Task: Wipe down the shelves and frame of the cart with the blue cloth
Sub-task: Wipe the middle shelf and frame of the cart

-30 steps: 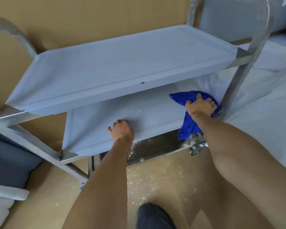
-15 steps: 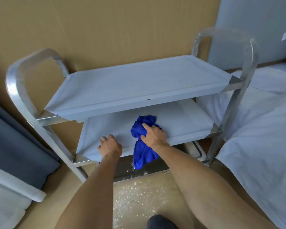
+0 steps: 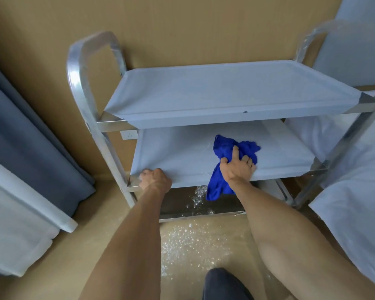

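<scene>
The blue cloth (image 3: pixel 230 152) lies bunched on the middle shelf (image 3: pixel 182 156) of the cart (image 3: pixel 225 94), toward its front edge at about four o'clock from the shelf's centre, with a loose tail spilling over the rim and hanging toward the bottom shelf (image 3: pixel 204 204). The right hand (image 3: pixel 238 167) clutches it, fingers curled into the folds and the palm bearing down on the shelf lip. The left hand (image 3: pixel 155 177) wraps around the front left corner of the same shelf, at about eight o'clock, seemingly to steady the frame.

The cloth looks soft, light and limp; it will crumple instead of sliding flat, so a broad grip on the wad with the palm pressing it down probably suits best, and the dangling tail may snag or drag. The shelves appear smooth and rigid under a pale film, likely slick. The cart looks light on its tubular handle (image 3: pixel 89 61), so it may shift under pushing; bracing at a corner post seems wise. White specks dot the floor (image 3: pixel 193 241) at six o'clock.
</scene>
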